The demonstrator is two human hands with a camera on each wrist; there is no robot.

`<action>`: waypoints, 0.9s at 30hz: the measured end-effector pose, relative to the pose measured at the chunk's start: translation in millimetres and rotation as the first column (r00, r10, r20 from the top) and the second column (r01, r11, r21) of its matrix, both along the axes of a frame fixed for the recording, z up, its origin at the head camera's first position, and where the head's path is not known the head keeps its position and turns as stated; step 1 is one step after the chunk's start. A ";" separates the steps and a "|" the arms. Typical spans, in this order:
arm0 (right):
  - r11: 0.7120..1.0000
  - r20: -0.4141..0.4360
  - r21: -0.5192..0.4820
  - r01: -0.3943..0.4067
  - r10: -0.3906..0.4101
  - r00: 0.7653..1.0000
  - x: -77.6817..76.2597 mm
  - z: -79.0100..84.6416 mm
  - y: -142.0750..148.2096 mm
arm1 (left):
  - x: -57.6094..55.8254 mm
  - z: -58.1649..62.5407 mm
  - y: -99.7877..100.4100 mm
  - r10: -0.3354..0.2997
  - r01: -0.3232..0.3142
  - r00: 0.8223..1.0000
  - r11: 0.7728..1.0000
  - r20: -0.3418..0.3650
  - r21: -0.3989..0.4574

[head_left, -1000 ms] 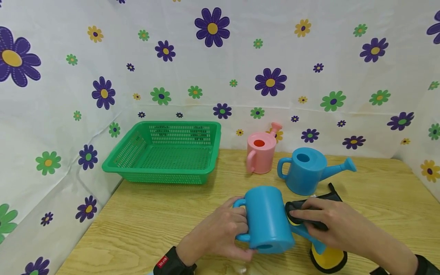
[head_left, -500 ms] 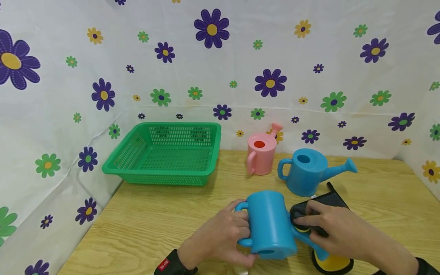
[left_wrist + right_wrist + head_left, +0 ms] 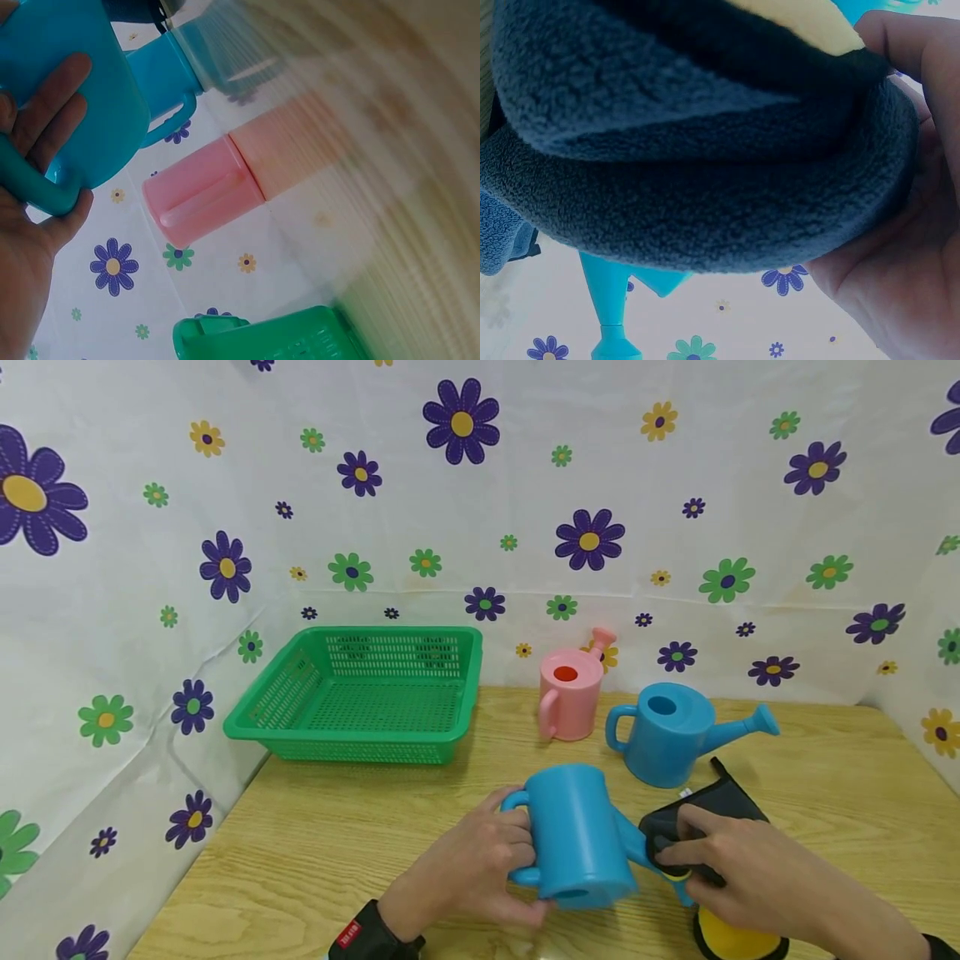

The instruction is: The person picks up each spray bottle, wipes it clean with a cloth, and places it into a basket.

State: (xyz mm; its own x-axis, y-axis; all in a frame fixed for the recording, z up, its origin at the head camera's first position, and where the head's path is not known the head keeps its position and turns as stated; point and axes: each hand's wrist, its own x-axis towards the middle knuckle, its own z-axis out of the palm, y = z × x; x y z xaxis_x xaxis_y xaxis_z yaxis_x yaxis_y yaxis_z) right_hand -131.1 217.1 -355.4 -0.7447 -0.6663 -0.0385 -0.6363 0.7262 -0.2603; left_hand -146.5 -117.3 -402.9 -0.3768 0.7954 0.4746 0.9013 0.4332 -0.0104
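Observation:
My left hand grips the handle of a blue watering can, held tilted over the table with its spout pointing right and down. In the left wrist view, fingers curl through the can's handle. My right hand pinches a dark cloth around the can's spout. The cloth has a yellow side with dark edging, which hangs below the hand. Fuzzy folds of the cloth fill the right wrist view. Most of the spout's outer end is hidden by cloth and hand.
Behind the hands stand a second blue watering can and a pink watering can. A green plastic basket sits at the back left of the wooden table. A flower-patterned sheet hangs behind and beside the table.
My right hand and the cloth have shifted right and down along the spout, baring more of its base. The held can dipped slightly, then came back up and a little left.

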 end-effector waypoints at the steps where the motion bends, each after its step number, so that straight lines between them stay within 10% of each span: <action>1: 1.000 -0.002 -0.006 -0.005 0.005 1.000 0.5 -0.5 0.6 | -0.5 0.1 -0.8 0.002 -0.002 1.000 1.000 0.000 0.000; 9: 0.997 -0.049 -0.060 -0.052 0.050 0.998 4.4 -4.6 3.9 | -4.4 1.3 -8.8 0.032 -0.033 0.999 0.999 0.030 0.016; 18: 0.996 -0.087 -0.085 -0.026 0.019 0.996 2.6 -11.0 16.0 | -20.5 8.1 -29.1 0.125 -0.109 0.987 0.981 -0.096 0.160; 22: 0.998 -0.025 -0.030 0.054 -0.054 0.998 -4.6 -18.8 26.9 | -29.5 21.3 -48.4 0.183 -0.160 0.982 0.928 -0.038 0.335; 27: 0.993 0.073 0.006 0.114 -0.114 0.991 -14.0 -32.1 37.7 | -47.3 34.4 -78.7 0.244 -0.228 0.968 0.786 0.051 0.575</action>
